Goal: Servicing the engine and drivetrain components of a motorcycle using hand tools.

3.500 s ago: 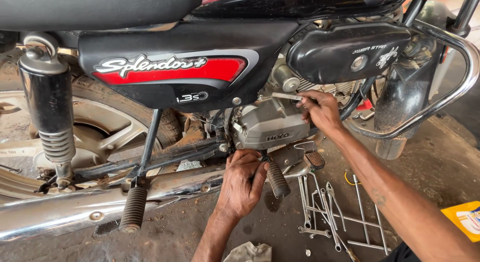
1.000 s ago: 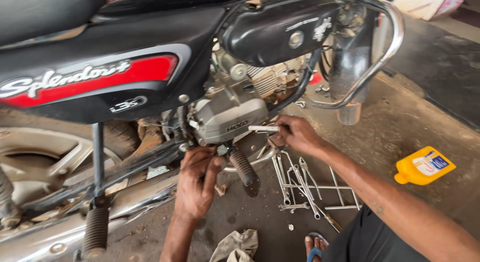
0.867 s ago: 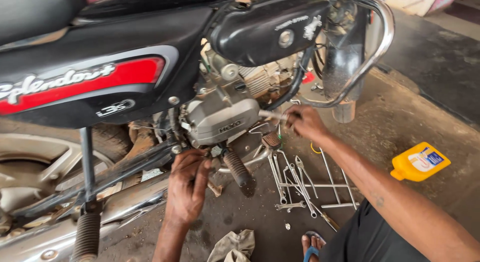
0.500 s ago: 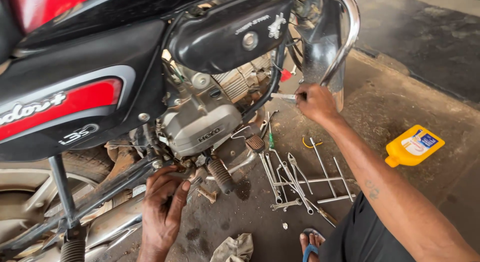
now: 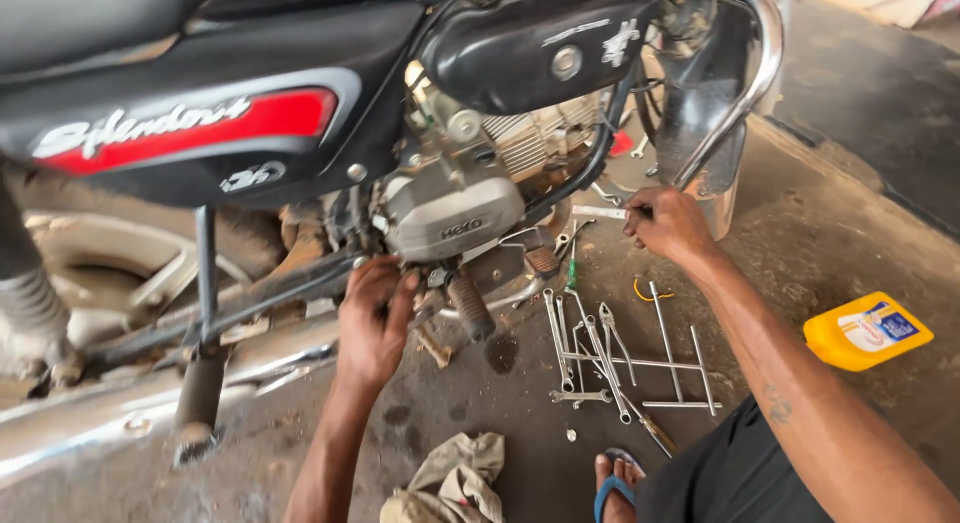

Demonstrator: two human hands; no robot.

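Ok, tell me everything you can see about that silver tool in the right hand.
The silver tool is a slim, straight metal bar, pale and flat-looking, probably a spanner or wrench, though its working end is too small to tell. It lies roughly level, pointing left toward the motorcycle engine, just short of touching it. The right hand pinches one end between fingertips, so part of the handle is hidden. It hangs above the dirty concrete floor, apart from the loose spanners lying below.

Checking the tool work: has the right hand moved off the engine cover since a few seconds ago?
Yes. The right hand, holding a slim metal tool, has pulled away from the engine cover toward the front crash guard.
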